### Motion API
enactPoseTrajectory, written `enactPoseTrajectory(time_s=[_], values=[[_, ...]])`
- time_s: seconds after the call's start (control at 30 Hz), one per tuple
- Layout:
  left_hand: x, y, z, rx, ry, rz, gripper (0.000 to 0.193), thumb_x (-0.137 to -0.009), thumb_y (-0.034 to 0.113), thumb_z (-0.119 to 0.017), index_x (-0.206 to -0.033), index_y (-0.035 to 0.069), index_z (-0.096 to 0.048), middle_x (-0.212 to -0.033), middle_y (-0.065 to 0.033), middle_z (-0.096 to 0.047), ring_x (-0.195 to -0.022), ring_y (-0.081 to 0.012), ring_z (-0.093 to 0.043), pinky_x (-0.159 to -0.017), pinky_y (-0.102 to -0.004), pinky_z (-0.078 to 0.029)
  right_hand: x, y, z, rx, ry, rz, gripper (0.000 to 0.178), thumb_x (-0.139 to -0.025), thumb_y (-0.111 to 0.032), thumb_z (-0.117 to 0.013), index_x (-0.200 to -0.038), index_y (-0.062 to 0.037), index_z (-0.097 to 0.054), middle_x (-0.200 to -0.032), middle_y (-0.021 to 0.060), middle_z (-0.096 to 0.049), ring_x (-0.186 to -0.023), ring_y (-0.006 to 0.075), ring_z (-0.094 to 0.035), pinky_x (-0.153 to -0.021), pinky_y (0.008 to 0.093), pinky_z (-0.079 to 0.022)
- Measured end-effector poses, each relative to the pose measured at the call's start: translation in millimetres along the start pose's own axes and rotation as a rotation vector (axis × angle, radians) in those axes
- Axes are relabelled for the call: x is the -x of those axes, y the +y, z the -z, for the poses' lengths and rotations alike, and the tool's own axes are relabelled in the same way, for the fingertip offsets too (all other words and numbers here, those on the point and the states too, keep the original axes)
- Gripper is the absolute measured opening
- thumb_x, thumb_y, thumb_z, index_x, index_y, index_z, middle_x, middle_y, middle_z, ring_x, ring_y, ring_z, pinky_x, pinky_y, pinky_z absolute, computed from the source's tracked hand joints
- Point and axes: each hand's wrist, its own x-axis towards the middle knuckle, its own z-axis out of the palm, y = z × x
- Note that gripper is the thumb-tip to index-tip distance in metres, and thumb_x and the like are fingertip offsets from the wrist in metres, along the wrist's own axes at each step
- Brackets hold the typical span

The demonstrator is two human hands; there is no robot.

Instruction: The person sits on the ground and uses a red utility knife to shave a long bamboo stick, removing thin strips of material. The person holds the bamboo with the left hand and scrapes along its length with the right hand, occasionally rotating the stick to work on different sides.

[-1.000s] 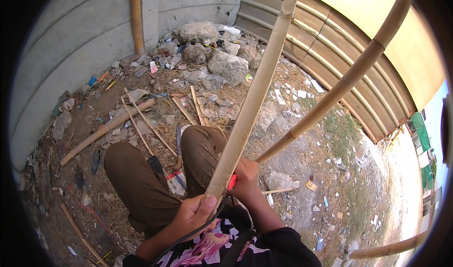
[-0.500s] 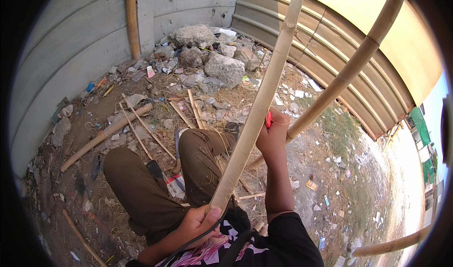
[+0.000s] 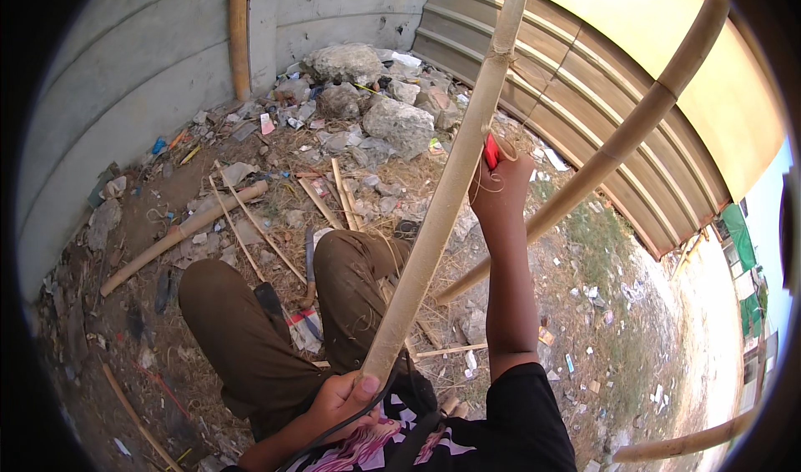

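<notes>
A long pale bamboo pole (image 3: pixel 440 213) slants from my lap up and away to the top of the view. My left hand (image 3: pixel 340 404) is closed round its near end, thumb on top. Further up, my right hand (image 3: pixel 506 184) is closed on a small red-handled tool (image 3: pixel 491 151) held against the pole's right side. The hand hides most of that tool, so its blade or tip cannot be made out. Thin curled shavings (image 3: pixel 492 182) hang by the right hand.
A second bamboo pole (image 3: pixel 613 151) leans on the right, beyond my right forearm. Bamboo pieces and strips (image 3: pixel 259 230) lie on the littered ground at left. Large rocks (image 3: pixel 399 126) sit before the concrete wall (image 3: pixel 150 63); corrugated sheeting (image 3: pixel 584 80) stands at the back right.
My right hand has slid up and away along the pole with the red-handled tool, and the arm is straighter. More curled shaving shows there. My left hand keeps its grip.
</notes>
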Motion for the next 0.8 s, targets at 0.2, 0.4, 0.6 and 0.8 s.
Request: enactPoseTrajectory(time_s=[0.2,0.4,0.6,0.8], values=[[-18,22,2,0.007,0.136,-0.15,0.04,-0.108,0.036,-0.044,-0.089,0.001,-0.052,-0.069,-0.0046,-0.054,-0.055,-0.006,-0.048,-0.051,-0.0224,-0.039,127,-39,-20,-0.308,-0.357,0.148,0.013,-0.077,-0.011,-0.066,-0.074,-0.0044,-0.055,-0.061,0.0114,-0.052,-0.051,0.0307,-0.053,-0.049,0.0371,-0.041],[-24,54,1,-0.102,0.137,-0.305,0.036,-0.108,0.031,-0.044,-0.087,0.003,-0.052,-0.066,-0.0012,-0.051,-0.054,-0.0047,-0.044,-0.052,-0.0221,-0.036,162,-70,-12,-0.292,-0.365,0.174,0.018,-0.081,-0.013,-0.066,-0.071,-0.0075,-0.052,-0.061,0.0097,-0.052,-0.05,0.0311,-0.055,-0.046,0.0399,-0.042],[-22,53,10,-0.199,0.122,-0.247,0.034,-0.107,0.031,-0.047,-0.089,0.002,-0.053,-0.065,0.001,-0.051,-0.057,-0.0032,-0.044,-0.053,-0.0221,-0.036,157,-65,-20,-0.297,-0.308,0.128,0.026,-0.094,-0.014,-0.059,-0.069,-0.0079,-0.053,-0.058,0.0097,-0.05,-0.048,0.0305,-0.054,-0.046,0.0398,-0.043],[-18,40,5,-0.306,0.14,-0.268,0.028,-0.105,0.026,-0.051,-0.089,0.003,-0.054,-0.065,0.0034,-0.052,-0.058,-0.0022,-0.046,-0.053,-0.0226,-0.038,141,-53,-27,-0.297,-0.194,0.127,0.029,-0.096,-0.012,-0.057,-0.067,-0.0074,-0.052,-0.057,0.0107,-0.048,-0.047,0.0312,-0.052,-0.046,0.0399,-0.042]])
